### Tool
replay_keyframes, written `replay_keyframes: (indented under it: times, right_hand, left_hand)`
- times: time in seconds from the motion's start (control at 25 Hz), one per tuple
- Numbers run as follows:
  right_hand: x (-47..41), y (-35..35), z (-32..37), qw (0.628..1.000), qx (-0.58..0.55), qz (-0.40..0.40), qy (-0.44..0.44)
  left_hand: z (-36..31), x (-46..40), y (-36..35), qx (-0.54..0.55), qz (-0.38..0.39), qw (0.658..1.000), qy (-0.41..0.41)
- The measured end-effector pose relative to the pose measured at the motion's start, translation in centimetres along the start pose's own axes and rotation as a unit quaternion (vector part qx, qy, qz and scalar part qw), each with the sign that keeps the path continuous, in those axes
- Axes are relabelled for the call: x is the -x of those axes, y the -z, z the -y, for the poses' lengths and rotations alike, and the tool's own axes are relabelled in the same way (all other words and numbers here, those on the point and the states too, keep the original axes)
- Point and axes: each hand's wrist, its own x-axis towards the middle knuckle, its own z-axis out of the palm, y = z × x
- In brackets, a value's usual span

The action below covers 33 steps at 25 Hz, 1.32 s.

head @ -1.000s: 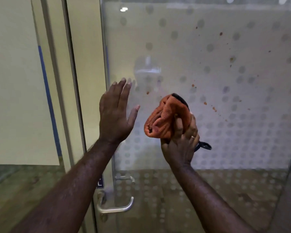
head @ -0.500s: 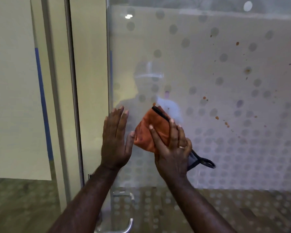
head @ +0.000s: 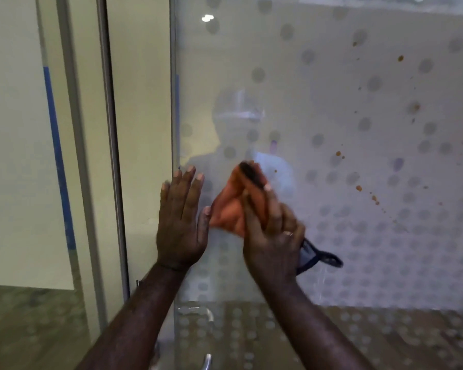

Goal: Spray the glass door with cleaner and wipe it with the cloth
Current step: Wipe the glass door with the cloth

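The glass door [head: 332, 89] fills the right of the head view, frosted with grey dots and flecked with brown spots [head: 358, 188]. My right hand [head: 273, 236] presses an orange cloth [head: 230, 212] flat against the glass near the door's left edge; a dark strap [head: 329, 259] hangs out below the palm. My left hand [head: 181, 220] lies flat and open on the glass just left of the cloth, thumb touching it. No spray bottle is in view.
A metal door handle [head: 206, 361] sits low beneath my arms. The door frame [head: 112, 156] and a cream wall with a blue stripe [head: 55, 156] stand to the left. Wood-look floor [head: 24, 329] shows at lower left.
The cloth went from bunched in my right hand to pressed flat on the glass, shifted left next to my left hand. My left hand lowered slightly on the pane.
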Motion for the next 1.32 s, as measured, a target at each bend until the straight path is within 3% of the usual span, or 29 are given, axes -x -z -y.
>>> replay_keyframes:
  times: [0.12, 0.24, 0.32, 0.4, 0.48, 0.56, 0.72, 0.8, 0.92, 1.08, 1.2, 1.32]
  right_hand:
    - [-3.1, 0.8, -3.3, 0.991, 0.003, -0.027, -0.129]
    - [0.1, 1.1, -4.0, 0.98, 0.018, -0.003, -0.196]
    - [2.6, 0.9, -2.7, 0.985, 0.018, 0.011, -0.173]
    - [2.5, 0.5, -0.9, 0.996, -0.004, 0.022, -0.088]
    - [-1.1, 0.4, 0.3, 0.999, -0.017, 0.022, 0.016]
    - [-6.0, 0.7, -0.4, 1.0, -0.015, 0.005, 0.027]
    - [-8.3, 2.0, -4.2, 0.976, -0.021, -0.004, -0.217]
    - [-5.2, 2.0, -3.3, 0.96, -0.008, -0.008, -0.278]
    - [-2.8, 0.7, 0.6, 0.983, -0.005, 0.013, -0.182]
    - [-9.2, 0.8, 0.3, 0.997, -0.018, 0.005, -0.078]
    - [-12.1, 2.3, -5.1, 0.983, 0.021, -0.004, -0.181]
    - [-8.3, 2.7, -6.9, 0.949, 0.005, -0.027, -0.316]
  left_hand:
    - [-0.1, 0.1, -0.3, -0.063, 0.016, 0.998, -0.014]
    - [-0.1, 0.2, -0.5, -0.089, 0.025, 0.996, -0.015]
    - [0.0, 0.2, -0.6, -0.098, 0.028, 0.995, -0.014]
    - [0.0, 0.3, -0.6, -0.101, 0.028, 0.994, -0.012]
    - [0.0, 0.3, -0.5, -0.099, 0.025, 0.995, -0.004]
    - [-0.1, 0.3, -0.5, -0.098, 0.018, 0.995, 0.0]
    - [-0.2, 0.2, -0.5, -0.072, 0.016, 0.997, 0.013]
    - [-0.1, 0.2, -0.4, -0.065, 0.014, 0.998, 0.013]
    - [0.0, 0.3, -0.5, -0.053, 0.004, 0.999, 0.012]
    - [0.1, 0.3, -0.4, -0.041, 0.003, 0.999, 0.009]
    - [0.0, 0.2, -0.3, -0.026, -0.001, 1.0, 0.001]
    - [-0.2, 0.2, -0.3, -0.017, -0.001, 1.0, 0.005]
